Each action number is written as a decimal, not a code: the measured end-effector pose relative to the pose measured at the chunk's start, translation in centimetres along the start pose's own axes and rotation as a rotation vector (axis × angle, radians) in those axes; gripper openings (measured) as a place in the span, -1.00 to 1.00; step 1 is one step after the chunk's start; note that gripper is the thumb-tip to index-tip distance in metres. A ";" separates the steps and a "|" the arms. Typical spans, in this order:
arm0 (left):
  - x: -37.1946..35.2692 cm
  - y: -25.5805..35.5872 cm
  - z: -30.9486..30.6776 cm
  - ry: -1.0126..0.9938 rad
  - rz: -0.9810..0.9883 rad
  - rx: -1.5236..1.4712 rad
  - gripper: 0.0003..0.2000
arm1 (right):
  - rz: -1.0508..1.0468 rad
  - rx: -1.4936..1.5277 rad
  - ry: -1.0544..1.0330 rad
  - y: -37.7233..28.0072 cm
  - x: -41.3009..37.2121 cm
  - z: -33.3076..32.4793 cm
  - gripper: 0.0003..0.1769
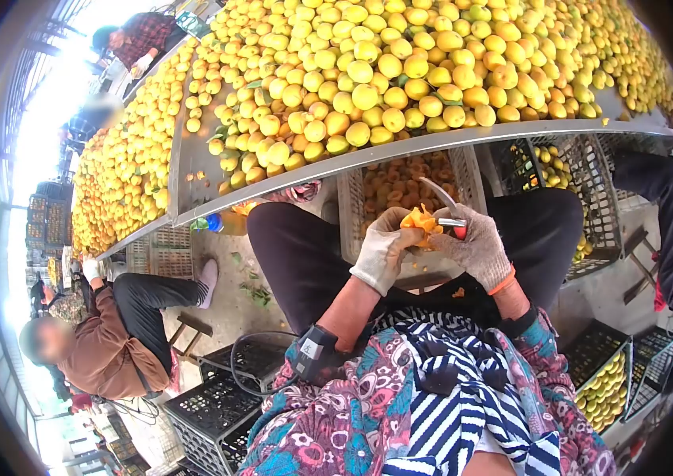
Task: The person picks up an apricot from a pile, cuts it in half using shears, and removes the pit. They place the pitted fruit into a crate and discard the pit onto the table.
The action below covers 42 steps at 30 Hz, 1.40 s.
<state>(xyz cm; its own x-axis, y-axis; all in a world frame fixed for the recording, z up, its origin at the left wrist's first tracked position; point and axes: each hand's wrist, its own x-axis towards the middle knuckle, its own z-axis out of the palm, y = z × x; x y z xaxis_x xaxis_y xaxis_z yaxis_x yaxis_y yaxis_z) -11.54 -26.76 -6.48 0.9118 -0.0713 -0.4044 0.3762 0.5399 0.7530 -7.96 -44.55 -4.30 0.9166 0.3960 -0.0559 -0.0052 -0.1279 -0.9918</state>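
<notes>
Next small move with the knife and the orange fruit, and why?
Probably drop the split orange fruit into the white plastic crate beneath, which holds similar pieces; the left hand grips it, the right hand holds the red-handled curved knife blade-up.

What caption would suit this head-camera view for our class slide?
Gloved left hand holds a cut orange fruit while the right hand grips a curved metal knife.

A: Item one?
B: One fruit [422, 220]. Orange-yellow, cut open, flesh ragged. Held in the gloved left hand [382, 252], near centre.
A: Item two?
B: One knife [441, 198]. Short curved blade, red handle. Gripped in the gloved right hand [477, 250], just right of the fruit, blade tip pointing far and left.
</notes>
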 end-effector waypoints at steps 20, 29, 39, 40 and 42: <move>0.8 1.0 0.2 -0.095 0.143 -0.379 -0.74 | 0.405 1.110 0.000 -0.1 0.3 -1.7 -0.91; 3.5 1.9 0.1 0.153 0.502 0.608 -0.68 | 0.365 0.704 0.127 -1.7 -0.4 -2.0 -0.77; 1.6 2.1 2.4 0.100 0.283 0.430 -0.76 | 0.207 0.581 0.112 -4.3 -2.3 -3.0 -0.80; 1.5 2.2 2.7 0.117 0.263 0.479 -0.78 | 0.157 0.625 0.139 -3.8 -2.3 -2.9 -0.81; 1.1 2.4 3.1 0.101 0.269 0.507 -0.83 | 0.215 0.602 0.167 -4.7 -3.1 -3.7 -0.83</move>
<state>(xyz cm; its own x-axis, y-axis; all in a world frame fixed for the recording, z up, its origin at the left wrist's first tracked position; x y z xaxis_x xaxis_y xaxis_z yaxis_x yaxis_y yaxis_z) -9.15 -28.07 -3.48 0.9753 0.1068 -0.1931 0.1879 0.0568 0.9805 -9.31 -48.58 1.00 0.9195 0.2657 -0.2897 -0.3737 0.3617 -0.8541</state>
